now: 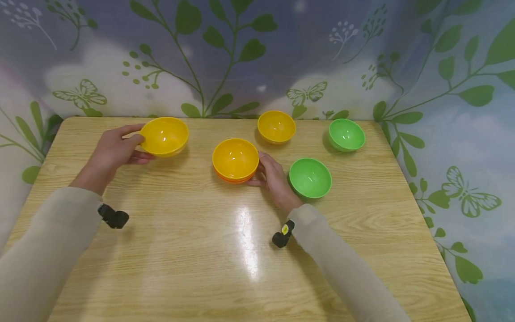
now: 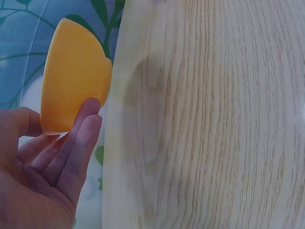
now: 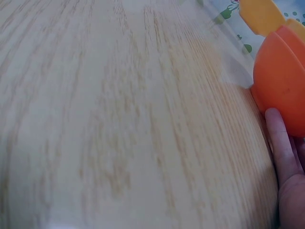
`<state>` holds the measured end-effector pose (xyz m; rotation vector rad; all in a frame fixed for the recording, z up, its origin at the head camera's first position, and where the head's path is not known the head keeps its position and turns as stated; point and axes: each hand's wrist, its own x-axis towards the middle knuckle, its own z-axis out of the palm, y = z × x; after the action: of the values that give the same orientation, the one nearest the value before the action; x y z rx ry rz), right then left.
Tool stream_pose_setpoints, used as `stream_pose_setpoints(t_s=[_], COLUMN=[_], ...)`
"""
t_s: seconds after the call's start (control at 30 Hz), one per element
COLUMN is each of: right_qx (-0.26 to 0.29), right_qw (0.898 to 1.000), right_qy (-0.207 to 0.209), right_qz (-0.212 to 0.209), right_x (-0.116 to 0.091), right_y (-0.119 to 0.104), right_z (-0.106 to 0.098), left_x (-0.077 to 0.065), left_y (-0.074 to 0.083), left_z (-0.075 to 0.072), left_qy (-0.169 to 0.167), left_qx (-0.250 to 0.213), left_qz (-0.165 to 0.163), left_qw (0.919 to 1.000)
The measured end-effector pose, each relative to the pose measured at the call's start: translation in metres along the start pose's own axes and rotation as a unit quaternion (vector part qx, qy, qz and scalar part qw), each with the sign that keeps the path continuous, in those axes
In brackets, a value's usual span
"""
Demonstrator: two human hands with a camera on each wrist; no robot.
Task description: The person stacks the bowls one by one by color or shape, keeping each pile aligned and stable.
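Observation:
On the left, my left hand (image 1: 116, 145) holds a yellow bowl (image 1: 164, 138) by its side, thumb at the rim and fingers beneath. The left wrist view shows this bowl (image 2: 74, 78) lifted off the table. Near the middle of the table stands a stack with a yellow bowl (image 1: 235, 157) on top and orange (image 1: 233, 180) beneath it. My right hand (image 1: 275, 179) grips that stack from its right side. In the right wrist view a finger lies along the lower wall of the orange bowl (image 3: 281, 78); the rest of the hand is mostly cut off.
Another yellow bowl (image 1: 276, 127) stands behind the stack. To the right are two green bowls, one nearer (image 1: 310, 178) beside my right hand and one farther back (image 1: 347, 135). All rest on a wooden table (image 1: 181, 250), with a leaf-patterned curtain (image 1: 225, 58) along its back edge.

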<state>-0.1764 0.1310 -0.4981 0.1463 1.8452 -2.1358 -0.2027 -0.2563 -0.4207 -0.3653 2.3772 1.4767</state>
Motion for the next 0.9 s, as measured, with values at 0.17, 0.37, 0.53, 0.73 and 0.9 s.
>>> stream_pose_setpoints(t_s=[0.17,0.37,0.53,0.73,0.9], right_qx=[-0.001,0.002,0.004,0.007,0.009], right_qw=[1.0,1.0,1.0,1.0,1.0], right_qy=[0.001,0.0,-0.001,0.003,0.005], right_qz=[-0.004,-0.004,-0.002,0.002,0.002], right_x=[-0.001,-0.001,-0.001,-0.001,-0.001], right_y=[0.0,0.001,0.0,-0.001,-0.001], right_z=[0.0,0.0,0.001,0.001,0.001], left_x=[0.0,-0.003,-0.005,-0.008,-0.01], left_y=[0.002,0.006,0.011,0.018,0.025], left_z=[0.004,0.005,0.005,0.01,0.015], left_qy=[-0.003,-0.01,-0.014,-0.019,-0.02], left_qx=[0.003,0.004,0.0,-0.003,-0.006], left_qz=[0.005,0.012,0.018,0.021,0.025], left_qw=[1.0,0.9999,0.9997,0.9996,0.9995])
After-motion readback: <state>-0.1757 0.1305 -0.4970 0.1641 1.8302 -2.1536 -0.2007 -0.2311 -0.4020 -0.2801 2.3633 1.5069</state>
